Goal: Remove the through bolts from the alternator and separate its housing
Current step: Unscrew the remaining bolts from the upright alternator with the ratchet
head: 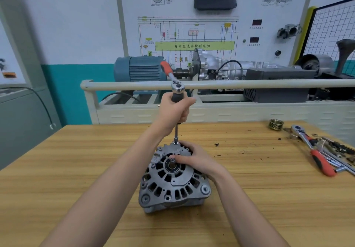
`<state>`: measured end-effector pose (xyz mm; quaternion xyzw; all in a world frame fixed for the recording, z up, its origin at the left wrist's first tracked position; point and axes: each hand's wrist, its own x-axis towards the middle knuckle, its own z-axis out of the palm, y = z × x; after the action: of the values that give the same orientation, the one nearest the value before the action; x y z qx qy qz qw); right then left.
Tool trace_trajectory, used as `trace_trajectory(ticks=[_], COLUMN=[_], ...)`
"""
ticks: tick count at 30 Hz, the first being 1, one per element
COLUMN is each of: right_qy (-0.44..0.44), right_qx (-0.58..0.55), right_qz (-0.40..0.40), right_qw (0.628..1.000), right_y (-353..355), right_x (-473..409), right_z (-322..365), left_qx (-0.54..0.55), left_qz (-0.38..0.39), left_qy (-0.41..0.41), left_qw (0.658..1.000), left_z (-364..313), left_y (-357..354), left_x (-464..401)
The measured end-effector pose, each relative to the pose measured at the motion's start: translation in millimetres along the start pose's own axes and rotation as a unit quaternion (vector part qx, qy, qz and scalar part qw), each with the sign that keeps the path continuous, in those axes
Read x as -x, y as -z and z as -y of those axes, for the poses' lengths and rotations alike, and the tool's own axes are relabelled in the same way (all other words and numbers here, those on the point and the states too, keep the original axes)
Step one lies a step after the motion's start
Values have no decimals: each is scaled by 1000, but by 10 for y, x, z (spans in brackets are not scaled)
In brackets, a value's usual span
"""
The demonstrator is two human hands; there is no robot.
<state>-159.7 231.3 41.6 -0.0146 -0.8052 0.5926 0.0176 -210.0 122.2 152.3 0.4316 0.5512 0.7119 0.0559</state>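
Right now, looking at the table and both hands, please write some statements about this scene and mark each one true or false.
1. The left hand grips the upright extension bar below the ratchet. True.
2. The right hand holds the second ratchet. False: it rests on top of the alternator; that ratchet lies on the table at the right.
3. The socket end of the bar meets the alternator at its far edge. True.
4. The alternator lies on its side. False: it stands with its shaft end facing up.
5. A brass-coloured pulley sits on the alternator shaft. False: it sits on the table, far right.
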Motion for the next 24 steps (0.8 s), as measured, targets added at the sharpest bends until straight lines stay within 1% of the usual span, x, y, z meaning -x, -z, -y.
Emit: trace_trajectory(ticks=[2, 3, 4, 5, 6, 7, 8, 9, 12, 16, 18, 20, 22, 23, 24], right_qy=[18, 46, 81, 119, 153, 172, 176, 171, 150, 158, 174, 197, 227, 252, 284], right_qx=[3, -38, -118, -210, -293, -358, -396, -407, -400, -431, -459, -503, -551, -556, -540], right_qz=[10, 13, 27, 57, 99, 129, 137, 131, 122, 78, 41, 7, -4, -1, 3], right_qw=[1000, 998, 989, 969, 939, 909, 891, 888, 896, 885, 870, 842, 803, 792, 793], right_y=[66, 129, 218, 309, 396, 467, 510, 529, 481, 392, 402, 469, 539, 562, 569], right_x=[53, 78, 86, 87, 85, 77, 53, 23, -92, -149, -151, -98, 28, 98, 172], right_z=[93, 167, 245, 340, 457, 591, 736, 887, 1302, 1638, 1620, 1500, 1320, 1218, 1120], left_qx=[-31, -40, -44, -43, -35, -23, -12, -4, -8, -43, -50, -52, -45, -37, -29], left_qz=[-24, -24, -21, -17, -10, 1, 17, 32, 56, 75, 68, 56, 38, 19, -4], left_qy=[3, 5, 6, 8, 10, 11, 11, 13, 22, 23, 24, 17, 13, 15, 17], left_qw=[999, 999, 999, 999, 999, 1000, 1000, 999, 998, 996, 996, 997, 998, 999, 999], left_z=[15, 15, 8, -3, -22, -45, -64, -79, -95, -90, -80, -74, -75, -79, -76], left_y=[-84, -112, -127, -124, -111, -89, -65, -42, -19, -78, -86, -82, -69, -56, -43], left_x=[16, 22, 32, 43, 51, 55, 55, 58, 77, 109, 116, 125, 131, 124, 111])
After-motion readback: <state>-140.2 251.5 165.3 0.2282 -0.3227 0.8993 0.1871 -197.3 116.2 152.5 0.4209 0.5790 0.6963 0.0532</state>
